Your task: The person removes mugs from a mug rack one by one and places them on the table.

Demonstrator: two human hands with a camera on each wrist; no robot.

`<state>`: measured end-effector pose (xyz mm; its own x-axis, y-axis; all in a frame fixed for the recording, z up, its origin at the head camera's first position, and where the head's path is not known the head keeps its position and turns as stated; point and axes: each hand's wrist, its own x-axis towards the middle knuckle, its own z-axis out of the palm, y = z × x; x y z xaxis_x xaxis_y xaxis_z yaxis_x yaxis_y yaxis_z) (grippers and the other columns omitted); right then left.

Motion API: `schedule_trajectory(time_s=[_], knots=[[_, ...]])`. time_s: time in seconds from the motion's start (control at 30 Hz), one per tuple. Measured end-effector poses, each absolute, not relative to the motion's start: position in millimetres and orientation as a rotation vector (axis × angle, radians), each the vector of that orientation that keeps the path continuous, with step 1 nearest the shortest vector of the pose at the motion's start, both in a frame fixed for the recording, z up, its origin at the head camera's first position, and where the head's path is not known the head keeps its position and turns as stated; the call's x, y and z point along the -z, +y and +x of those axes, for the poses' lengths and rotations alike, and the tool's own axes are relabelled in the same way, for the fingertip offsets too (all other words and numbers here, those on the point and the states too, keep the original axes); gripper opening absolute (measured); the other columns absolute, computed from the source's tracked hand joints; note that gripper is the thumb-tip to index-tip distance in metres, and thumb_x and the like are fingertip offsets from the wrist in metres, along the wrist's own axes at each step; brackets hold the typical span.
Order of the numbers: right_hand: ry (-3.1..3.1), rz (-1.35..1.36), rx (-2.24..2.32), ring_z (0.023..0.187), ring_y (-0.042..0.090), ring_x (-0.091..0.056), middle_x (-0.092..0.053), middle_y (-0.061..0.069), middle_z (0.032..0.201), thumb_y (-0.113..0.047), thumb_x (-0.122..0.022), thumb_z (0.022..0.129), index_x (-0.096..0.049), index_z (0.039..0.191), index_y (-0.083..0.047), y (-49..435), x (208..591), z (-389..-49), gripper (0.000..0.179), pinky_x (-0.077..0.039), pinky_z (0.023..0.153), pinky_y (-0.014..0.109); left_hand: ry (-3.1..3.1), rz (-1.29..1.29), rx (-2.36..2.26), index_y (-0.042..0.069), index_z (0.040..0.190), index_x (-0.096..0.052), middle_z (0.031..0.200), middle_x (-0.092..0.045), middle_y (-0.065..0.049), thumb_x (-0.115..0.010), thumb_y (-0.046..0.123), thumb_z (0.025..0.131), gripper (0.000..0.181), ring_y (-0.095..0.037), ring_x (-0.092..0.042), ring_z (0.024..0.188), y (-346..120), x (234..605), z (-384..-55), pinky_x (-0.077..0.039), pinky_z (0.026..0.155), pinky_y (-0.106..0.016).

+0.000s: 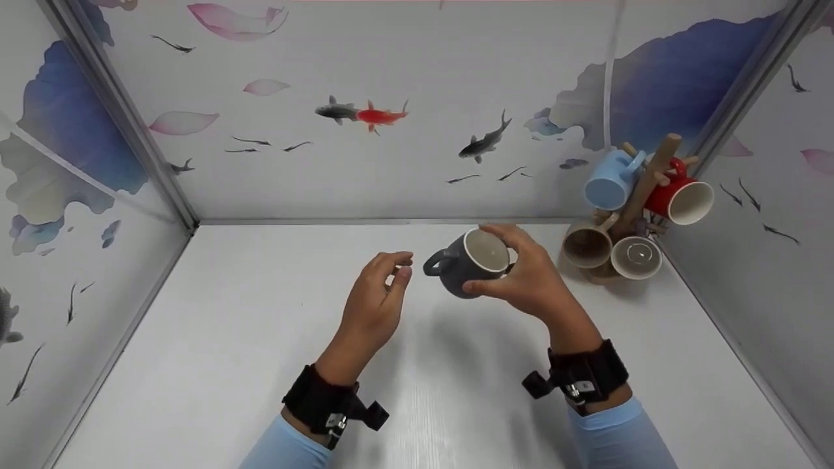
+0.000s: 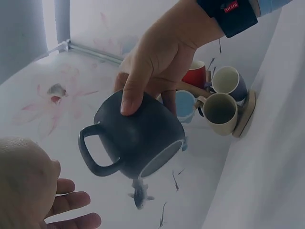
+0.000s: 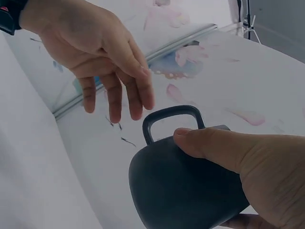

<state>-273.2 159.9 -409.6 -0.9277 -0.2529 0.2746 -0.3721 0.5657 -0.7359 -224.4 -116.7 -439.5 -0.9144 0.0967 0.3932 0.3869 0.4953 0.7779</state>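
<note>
A dark grey mug [image 1: 456, 270] with a pale inside is held above the white table by my right hand [image 1: 531, 273]. The thumb lies on the mug's near side and the fingers reach round its far side. Its mouth tilts up toward the head camera, and its handle [image 2: 88, 152] points to the left. My left hand [image 1: 378, 293] is beside the handle, fingers loosely bent and apart from the mug. In the right wrist view the left hand [image 3: 102, 57] hangs over the handle with a small gap.
At the back right stands a wooden mug tree [image 1: 648, 182]. On it hang a light blue mug [image 1: 609, 185], a red mug [image 1: 664, 195], a beige-brown mug [image 1: 586, 246] and a white-lined mug [image 1: 636, 258]. Printed panels [image 1: 417, 176] enclose the table [image 1: 215, 339] at the back and sides.
</note>
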Motion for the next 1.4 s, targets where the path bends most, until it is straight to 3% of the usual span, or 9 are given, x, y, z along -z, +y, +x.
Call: schedule_trajectory(time_s=[0.13, 0.27, 0.37, 0.5, 0.73, 0.87, 1.13, 1.4], knots=[[-2.632, 0.701, -1.273, 0.145, 0.035, -0.065, -0.062, 0.008, 0.164, -0.022, -0.111, 0.073, -0.059, 0.165, -0.017, 149, 416, -269, 0.107, -0.056, 0.117, 0.063, -2.437, -0.387, 1.489, 0.010, 0.142, -0.073, 0.132, -0.075, -0.006, -0.054, 0.035, 0.122, 0.038, -0.023, -0.068, 0.125, -113, 440, -222, -0.059, 0.104, -0.052], [-2.622, 0.817, -1.271, 0.141, 0.034, -0.067, -0.062, 0.008, 0.164, -0.020, -0.111, 0.073, -0.058, 0.166, -0.018, 144, 419, -266, 0.107, -0.058, 0.113, 0.063, -2.456, -0.363, 1.556, 0.013, 0.123, -0.079, 0.119, -0.073, -0.001, -0.059, 0.037, 0.120, 0.032, -0.019, -0.065, 0.117, -108, 441, -220, -0.056, 0.098, -0.046], [-2.627, 0.885, -1.274, 0.140, 0.036, -0.067, -0.062, 0.008, 0.164, -0.018, -0.110, 0.074, -0.057, 0.168, -0.018, 143, 421, -265, 0.108, -0.057, 0.114, 0.064, -2.489, -0.328, 1.579, 0.012, 0.108, -0.079, 0.110, -0.070, -0.001, -0.062, 0.038, 0.118, 0.032, -0.019, -0.062, 0.108, -104, 441, -218, -0.052, 0.094, -0.042], [-2.649, 0.948, -1.254, 0.140, 0.035, -0.067, -0.063, 0.006, 0.163, -0.016, -0.110, 0.075, -0.055, 0.169, -0.021, 142, 424, -265, 0.109, -0.057, 0.115, 0.064, -2.563, -0.305, 1.606, 0.011, 0.100, -0.078, 0.105, -0.068, -0.004, -0.060, 0.038, 0.119, 0.038, -0.020, -0.060, 0.105, -102, 441, -217, -0.051, 0.094, -0.042], [-2.691, 0.986, -1.254, 0.143, 0.036, -0.066, -0.063, 0.006, 0.164, -0.012, -0.108, 0.076, -0.054, 0.170, -0.021, 143, 427, -267, 0.109, -0.055, 0.118, 0.066, -2.666, -0.325, 1.725, 0.006, 0.102, -0.078, 0.111, -0.075, -0.010, -0.054, 0.037, 0.122, 0.044, -0.022, -0.069, 0.108, -102, 444, -218, -0.059, 0.098, -0.045], [-2.695, 1.007, -1.267, 0.144, 0.038, -0.065, -0.063, 0.008, 0.164, -0.011, -0.108, 0.077, -0.054, 0.170, -0.019, 145, 429, -269, 0.108, -0.055, 0.118, 0.068, -2.641, -0.317, 1.799, 0.003, 0.102, -0.079, 0.104, -0.077, -0.011, -0.056, 0.034, 0.121, 0.043, -0.020, -0.071, 0.105, -101, 445, -218, -0.061, 0.099, -0.044], [-2.722, 0.967, -1.315, 0.148, 0.035, -0.063, -0.061, 0.009, 0.167, -0.012, -0.106, 0.080, -0.051, 0.171, -0.016, 147, 431, -271, 0.107, -0.057, 0.119, 0.063, -2.553, -0.273, 1.822, 0.002, 0.093, -0.075, 0.091, -0.070, -0.005, -0.060, 0.031, 0.120, 0.043, -0.017, -0.062, 0.092, -95, 445, -216, -0.054, 0.085, -0.033], [-2.761, 0.836, -1.397, 0.158, 0.039, -0.056, -0.052, 0.015, 0.175, -0.018, -0.104, 0.085, -0.047, 0.173, -0.009, 147, 433, -273, 0.105, -0.058, 0.120, 0.059, -2.522, -0.186, 1.818, 0.003, 0.095, -0.076, 0.088, -0.065, -0.002, -0.060, 0.032, 0.120, 0.041, -0.018, -0.062, 0.092, -93, 442, -215, -0.053, 0.086, -0.034]])
